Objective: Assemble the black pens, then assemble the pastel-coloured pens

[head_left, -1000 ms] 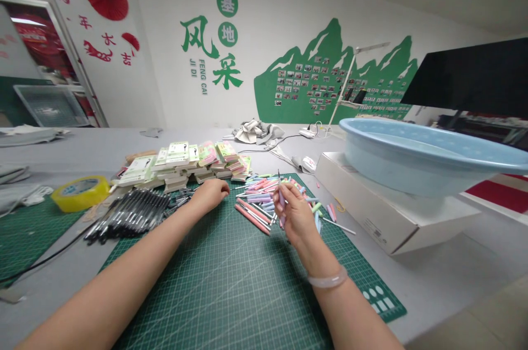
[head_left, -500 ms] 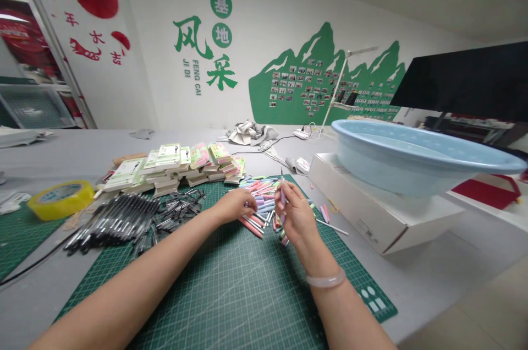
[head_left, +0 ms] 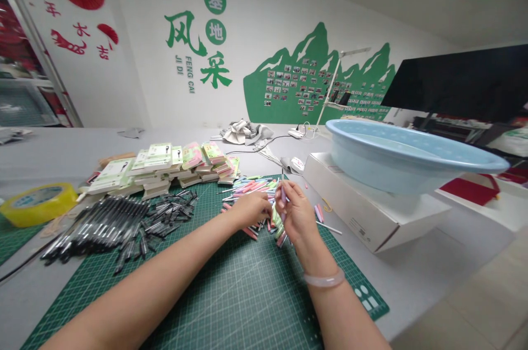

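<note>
My right hand (head_left: 297,212) grips a purple pen (head_left: 283,191) upright, its thin pale refill end pointing up. Low over the pile of pastel pen parts (head_left: 251,187), my left hand (head_left: 252,209) has its fingers curled together; whatever they pinch is hidden. Pink, green, blue and white pieces of the pile lie around and beneath both hands on the green cutting mat (head_left: 231,295). Left of the pile are black pens (head_left: 99,223) laid side by side and a looser heap of black pen caps or parts (head_left: 173,209).
Stacked small boxes (head_left: 160,160) stand behind the black pens. A yellow tape roll (head_left: 39,204) lies at far left. On the right a blue basin (head_left: 400,160) rests on a white carton (head_left: 363,218). Crumpled grey cloth (head_left: 247,132) and a cable lie at the back.
My left hand has moved right across the pile, closer to my right hand. The right hand still grips the purple pen upright. The view has turned slightly right.
</note>
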A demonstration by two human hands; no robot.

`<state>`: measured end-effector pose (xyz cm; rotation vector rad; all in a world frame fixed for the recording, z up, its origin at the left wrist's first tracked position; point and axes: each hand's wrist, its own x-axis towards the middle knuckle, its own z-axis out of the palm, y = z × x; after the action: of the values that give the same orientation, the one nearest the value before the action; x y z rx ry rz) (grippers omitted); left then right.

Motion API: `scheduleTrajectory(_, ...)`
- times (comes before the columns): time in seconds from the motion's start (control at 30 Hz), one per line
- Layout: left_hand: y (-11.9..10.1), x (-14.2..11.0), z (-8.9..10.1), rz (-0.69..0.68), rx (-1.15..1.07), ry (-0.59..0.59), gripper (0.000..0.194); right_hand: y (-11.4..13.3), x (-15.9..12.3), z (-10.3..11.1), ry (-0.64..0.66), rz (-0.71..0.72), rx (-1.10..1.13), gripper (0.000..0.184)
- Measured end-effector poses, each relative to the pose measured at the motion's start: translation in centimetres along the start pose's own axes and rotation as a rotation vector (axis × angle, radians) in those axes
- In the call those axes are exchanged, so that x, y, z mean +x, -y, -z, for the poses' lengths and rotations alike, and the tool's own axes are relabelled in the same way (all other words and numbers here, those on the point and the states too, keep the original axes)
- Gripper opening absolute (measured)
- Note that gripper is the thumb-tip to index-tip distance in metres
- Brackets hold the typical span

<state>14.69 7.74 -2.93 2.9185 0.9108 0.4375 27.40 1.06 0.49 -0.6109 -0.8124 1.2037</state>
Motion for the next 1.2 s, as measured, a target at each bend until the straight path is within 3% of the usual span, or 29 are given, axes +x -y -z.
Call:
scheduleTrajectory(0.13, -0.7, 0.9, -0.3, -0.015, 0.104, 0.002, 0.018, -0.2, 0.0, -0.2, -0.001, -0.008, 0.0, 0.02)
scheduleTrajectory(0.43, -0.3, 2.0, -0.3, -0.147, 0.046, 0.049, 0.018, -0.3, 0.1, -0.2, -0.007, 0.004, 0.017, 0.019)
scheduleTrajectory(0.6, 0.7, 1.2, -0.3, 0.058, -0.625, -0.11, 0.006, -0.4, 0.2, 0.2, 0.017, 0.009, -0.003, 0.018)
scheduleTrajectory(0.7, 1.3, -0.3, 0.6, 0.188, -0.856, -0.216, 0.017, -0.6, 0.1, 0.3, 0.022, 0.01, -0.04, 0.018)
scheduleTrajectory(0.83, 1.5, -3.2, 3.0, 0.395, -1.472, -0.399, 0.032, -1.4, -0.1, -0.1, 0.06, -0.004, -0.128, 0.019)
scheduleTrajectory(1.03, 1.2, -5.5, 5.3, 0.57, -1.639, -0.592, 0.026, -3.2, -1.2, -1.1, 0.125, -0.035, -0.285, 0.019)
scheduleTrajectory(1.2, 0.7, -5.9, 5.7, 0.592, -1.667, -0.614, 0.024, -3.9, -1.9, -1.9, 0.161, -0.074, -0.384, 0.02)
